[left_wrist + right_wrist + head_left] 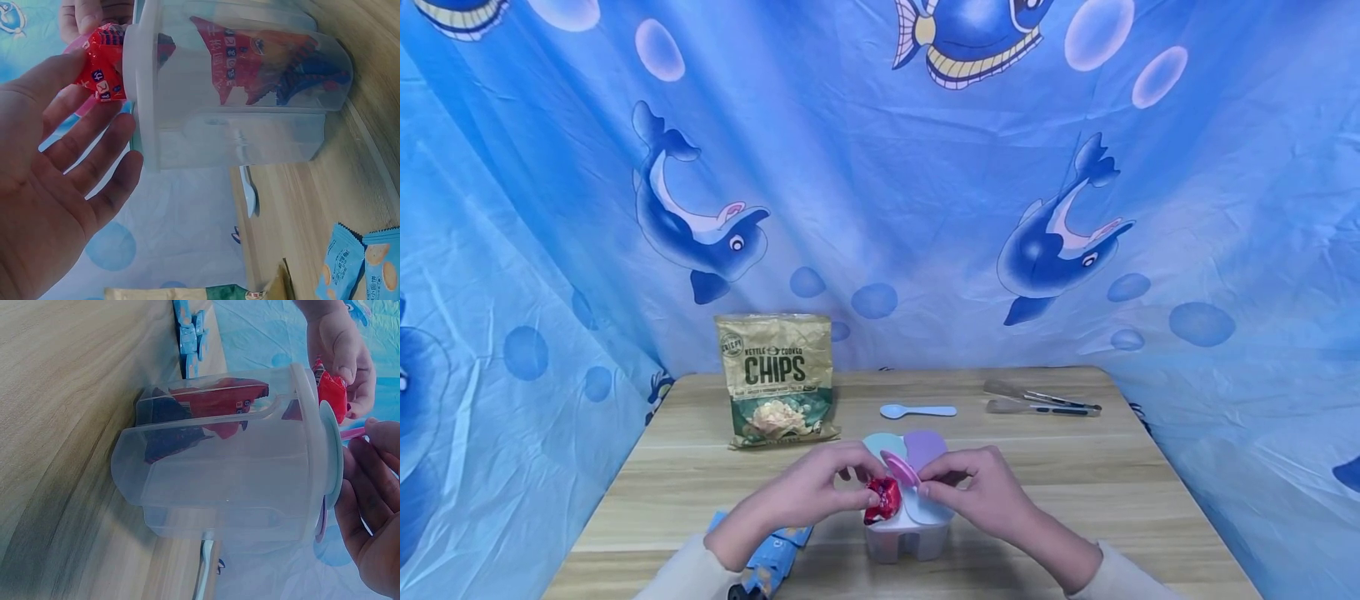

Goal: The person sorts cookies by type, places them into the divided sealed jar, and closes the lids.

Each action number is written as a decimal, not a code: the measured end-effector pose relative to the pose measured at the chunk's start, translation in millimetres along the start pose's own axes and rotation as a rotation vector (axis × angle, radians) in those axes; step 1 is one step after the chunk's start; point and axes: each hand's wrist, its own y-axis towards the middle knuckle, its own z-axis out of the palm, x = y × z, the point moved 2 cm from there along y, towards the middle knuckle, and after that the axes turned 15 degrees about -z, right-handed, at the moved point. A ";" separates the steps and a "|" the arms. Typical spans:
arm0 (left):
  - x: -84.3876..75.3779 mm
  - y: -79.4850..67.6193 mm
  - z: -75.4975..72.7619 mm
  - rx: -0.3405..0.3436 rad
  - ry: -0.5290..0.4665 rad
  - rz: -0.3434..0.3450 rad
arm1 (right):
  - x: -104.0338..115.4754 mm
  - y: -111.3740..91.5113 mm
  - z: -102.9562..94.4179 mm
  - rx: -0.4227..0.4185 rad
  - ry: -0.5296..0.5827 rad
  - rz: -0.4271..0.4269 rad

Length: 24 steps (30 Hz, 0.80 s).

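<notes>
A clear plastic container (928, 543) with compartments and coloured lids stands on the table. My left hand (812, 487) pinches a red snack packet (883, 500) between thumb and fingers at one compartment's opening. Its lower end dips inside the rim, as the left wrist view shows. With thumb and fingers, my right hand (988, 492) holds that compartment's pink lid (900, 468) tilted up. Teal (883, 444), purple (925, 447) and pale blue (928, 507) lids lie flat over the others. Through the wall below the opening show red packets (234, 59) and a dark blue packet (312, 78).
Blue snack packets (775, 554) lie beside and partly under my left forearm. Behind the container are a light blue spoon (917, 411), an upright chips bag (781, 383) at left, and tongs (1045, 400) at right. A sea-print curtain (880, 208) hangs around the table (1127, 475).
</notes>
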 end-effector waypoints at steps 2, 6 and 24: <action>0.4 0.9 1.2 -0.004 0.005 0.010 | 0.2 0.1 0.1 0.000 0.003 -0.001; -0.2 2.3 3.0 -0.015 0.026 0.017 | -0.3 0.3 0.5 -0.002 0.003 -0.021; -2.4 4.0 2.5 -0.045 0.052 -0.054 | -0.3 0.3 1.6 0.001 0.009 -0.016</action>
